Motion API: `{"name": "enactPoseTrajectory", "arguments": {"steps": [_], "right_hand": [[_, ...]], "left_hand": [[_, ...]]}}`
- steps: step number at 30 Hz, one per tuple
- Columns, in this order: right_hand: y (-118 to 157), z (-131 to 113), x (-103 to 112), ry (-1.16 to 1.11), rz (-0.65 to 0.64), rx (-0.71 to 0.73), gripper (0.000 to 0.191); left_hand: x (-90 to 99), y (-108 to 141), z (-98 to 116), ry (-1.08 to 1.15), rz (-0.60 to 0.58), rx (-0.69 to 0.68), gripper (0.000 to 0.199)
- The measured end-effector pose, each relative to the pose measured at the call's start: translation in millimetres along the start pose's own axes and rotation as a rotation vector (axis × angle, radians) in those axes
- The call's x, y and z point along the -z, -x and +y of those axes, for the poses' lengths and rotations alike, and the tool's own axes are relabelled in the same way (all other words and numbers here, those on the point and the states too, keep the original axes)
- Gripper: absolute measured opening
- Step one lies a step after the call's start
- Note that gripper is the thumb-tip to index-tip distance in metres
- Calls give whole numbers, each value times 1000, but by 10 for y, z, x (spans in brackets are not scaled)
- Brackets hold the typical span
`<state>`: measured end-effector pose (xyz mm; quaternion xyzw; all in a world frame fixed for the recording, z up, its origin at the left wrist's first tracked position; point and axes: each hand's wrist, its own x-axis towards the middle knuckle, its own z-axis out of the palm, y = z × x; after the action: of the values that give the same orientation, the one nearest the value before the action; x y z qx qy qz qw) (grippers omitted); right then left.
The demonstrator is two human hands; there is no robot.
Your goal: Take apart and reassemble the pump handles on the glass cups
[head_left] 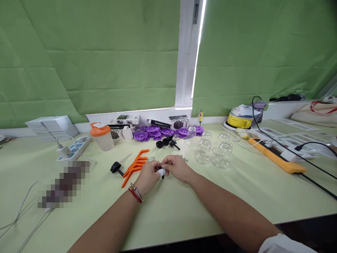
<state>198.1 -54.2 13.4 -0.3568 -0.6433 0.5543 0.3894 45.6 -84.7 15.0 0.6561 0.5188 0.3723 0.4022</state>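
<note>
One left hand (149,171) and one right hand (179,168) pinch a small, mostly hidden black part (163,177) just right of the bent orange plastic strips (136,164); so crowded a grip could let it slip onto the pale-green tabletop (163,218).

Bare counter (168,218) below the left hand (148,174) and right hand (178,168), at lower centre, leaves room to pass. Jars (202,155) obstruct right of centre, orange pieces (138,161) left; purple pieces (153,130) bar the middle.
</note>
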Motion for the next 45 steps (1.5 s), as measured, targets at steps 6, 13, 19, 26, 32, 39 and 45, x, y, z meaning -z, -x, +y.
{"name": "enactPoseTrajectory", "arguments": {"steps": [6,13,19,26,32,39,45], "right_hand": [[-2,20,19,-41,-24,1,12],[-97,10,183,44,37,-60,16],[-303,126,753,825,321,29,25],[-378,266,854,972,207,4,13],[-382,256,824,1034,168,-22,13],[-383,262,839,1016,201,7,18],[-233,89,641,625,157,182,50]], "left_hand": [[19,4,18,5,-33,5,13],[24,6,52,19,-40,30,16],[54,3,45,8,-67,65,18],[75,16,65,-17,-104,38,19],[73,30,122,-36,-104,51,19],[75,33,118,-32,-104,52,18],[76,29,107,-30,-112,34,19]]}}
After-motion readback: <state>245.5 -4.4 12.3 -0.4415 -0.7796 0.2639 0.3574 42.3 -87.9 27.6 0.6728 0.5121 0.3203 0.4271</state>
